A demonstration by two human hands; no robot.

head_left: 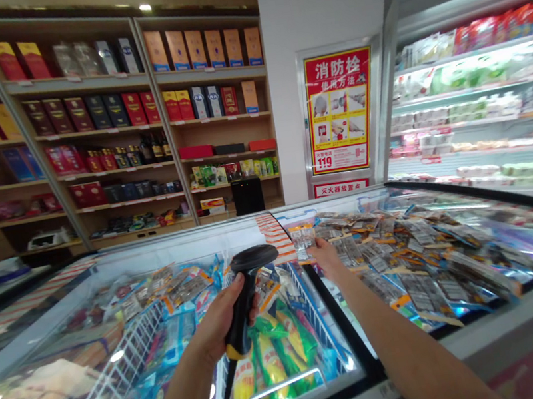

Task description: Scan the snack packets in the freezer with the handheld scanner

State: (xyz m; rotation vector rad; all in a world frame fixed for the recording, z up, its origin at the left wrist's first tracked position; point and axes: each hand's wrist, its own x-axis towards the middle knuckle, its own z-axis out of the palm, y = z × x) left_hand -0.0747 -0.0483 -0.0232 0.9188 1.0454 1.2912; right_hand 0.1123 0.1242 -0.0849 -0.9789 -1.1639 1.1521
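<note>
My left hand (224, 314) is wrapped round the handle of a black barcode scanner (254, 257) with a yellow accent near its base and a cable hanging down. The scanner's head points right, above the freezer glass. Between the fingers of my right hand (327, 256) is a small printed packet (304, 243) with an orange top edge, held at the frame between two freezer sections. To its right, many similar ice cream packets (416, 230) lie heaped on the freezer top. Under the scanner, yellow and green wrapped ice creams (274, 360) fill a white wire basket (313, 300).
Shelves of boxed goods (95, 112) line the back wall. A red and yellow fire hydrant sign (341, 110) hangs on the white pillar. At right stands a lit refrigerated display (477, 92). The black freezer edge (479, 199) runs along the far right.
</note>
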